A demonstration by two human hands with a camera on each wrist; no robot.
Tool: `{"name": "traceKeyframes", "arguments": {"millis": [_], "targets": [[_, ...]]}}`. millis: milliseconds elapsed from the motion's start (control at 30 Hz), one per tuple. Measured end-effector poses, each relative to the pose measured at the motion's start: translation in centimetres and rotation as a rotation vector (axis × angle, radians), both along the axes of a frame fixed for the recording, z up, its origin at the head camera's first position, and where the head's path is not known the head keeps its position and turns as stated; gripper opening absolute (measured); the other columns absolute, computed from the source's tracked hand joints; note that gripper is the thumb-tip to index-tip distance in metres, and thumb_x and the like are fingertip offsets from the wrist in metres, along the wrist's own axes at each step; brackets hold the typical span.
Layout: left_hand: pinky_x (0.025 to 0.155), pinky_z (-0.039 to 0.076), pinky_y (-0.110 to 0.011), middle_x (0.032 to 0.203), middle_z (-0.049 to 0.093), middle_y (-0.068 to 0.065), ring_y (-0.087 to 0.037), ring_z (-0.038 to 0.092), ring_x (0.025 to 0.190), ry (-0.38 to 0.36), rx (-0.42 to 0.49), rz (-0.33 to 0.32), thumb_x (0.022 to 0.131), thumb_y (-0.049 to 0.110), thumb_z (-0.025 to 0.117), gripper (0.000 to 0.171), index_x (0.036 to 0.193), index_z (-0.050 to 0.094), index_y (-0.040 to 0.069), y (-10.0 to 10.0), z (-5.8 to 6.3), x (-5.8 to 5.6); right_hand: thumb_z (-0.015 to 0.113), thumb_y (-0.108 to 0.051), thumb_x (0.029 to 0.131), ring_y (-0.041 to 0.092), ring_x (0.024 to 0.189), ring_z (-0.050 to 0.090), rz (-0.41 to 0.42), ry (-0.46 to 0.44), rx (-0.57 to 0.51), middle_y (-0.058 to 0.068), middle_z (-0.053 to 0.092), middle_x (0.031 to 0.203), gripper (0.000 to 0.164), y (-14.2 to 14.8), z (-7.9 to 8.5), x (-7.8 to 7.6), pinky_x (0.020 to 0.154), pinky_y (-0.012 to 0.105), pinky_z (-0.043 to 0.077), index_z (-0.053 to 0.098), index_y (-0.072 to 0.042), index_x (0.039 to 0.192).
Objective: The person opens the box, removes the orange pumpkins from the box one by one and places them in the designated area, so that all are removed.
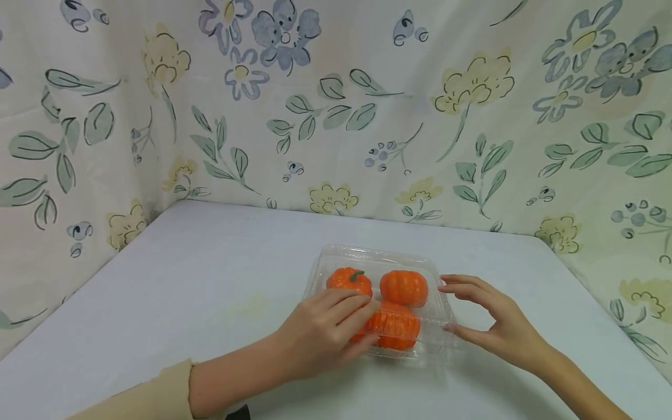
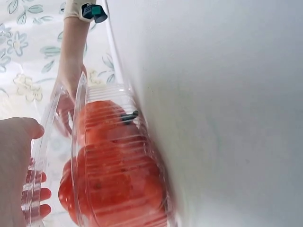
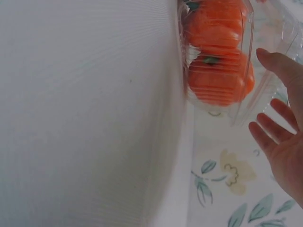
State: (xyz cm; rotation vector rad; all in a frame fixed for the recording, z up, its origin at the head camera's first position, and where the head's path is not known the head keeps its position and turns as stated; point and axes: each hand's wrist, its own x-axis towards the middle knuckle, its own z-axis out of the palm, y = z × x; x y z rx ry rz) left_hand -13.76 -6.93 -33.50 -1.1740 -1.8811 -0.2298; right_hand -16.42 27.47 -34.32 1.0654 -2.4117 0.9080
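A clear plastic clamshell box [image 1: 375,256] holds several small orange pumpkins [image 1: 403,288], one showing a green stem. One pumpkin is mostly hidden behind my left hand. The wrist views show its lid [image 2: 47,113] raised a little off the ribbed lower half [image 2: 123,189]. My left hand [image 1: 328,332] pinches the lid's front edge, thumb on one side and fingertips showing through the plastic. At the box's right side is my right hand [image 1: 499,324], fingers loosely spread. Its thumb and fingertips are right at the lid's right edge.
The box stands on a white table [image 1: 184,280], nearer its front right. Behind and beside the table hangs a floral curtain [image 1: 336,146]. A dark object [image 1: 238,413] shows at the bottom edge, below the left sleeve [image 1: 152,396].
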Motion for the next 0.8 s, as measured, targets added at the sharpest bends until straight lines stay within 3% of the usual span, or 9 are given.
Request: {"name": "traceKeyframes", "arguments": {"millis": [300,533,800], "targets": [[0.089,0.064,-0.031,0.108,0.080,-0.004,-0.018,0.075,0.097,-0.108,0.040,0.006,0.081,0.038,0.093,0.049,0.116,0.080,0.007,-2.0,0.3,0.2,0.094,0.009,0.068,0.002,0.131,0.056,0.044,0.002,-0.016,0.006,0.065,0.139,0.069,-0.1,0.3,-0.1,0.100,0.013,0.052,0.070,-0.008,0.130],[0.093,0.063,-0.034,0.109,0.080,-0.003,-0.018,0.074,0.102,-0.164,0.059,-0.032,0.082,0.038,0.092,0.047,0.117,0.080,0.008,-3.2,0.3,-0.1,0.093,0.009,0.069,0.000,0.131,0.056,0.038,-0.024,-0.010,0.004,0.064,0.139,0.067,0.1,0.3,-0.2,0.099,0.014,0.053,0.069,-0.005,0.131],[0.094,0.063,-0.035,0.113,0.079,-0.002,-0.018,0.073,0.104,-0.250,0.108,-0.191,0.086,0.030,0.090,0.045,0.122,0.077,0.007,-4.9,0.5,-1.2,0.093,0.010,0.069,0.000,0.131,0.057,0.072,-0.011,-0.020,0.006,0.065,0.139,0.070,0.1,0.6,-0.3,0.099,0.015,0.054,0.069,-0.008,0.133]]}}
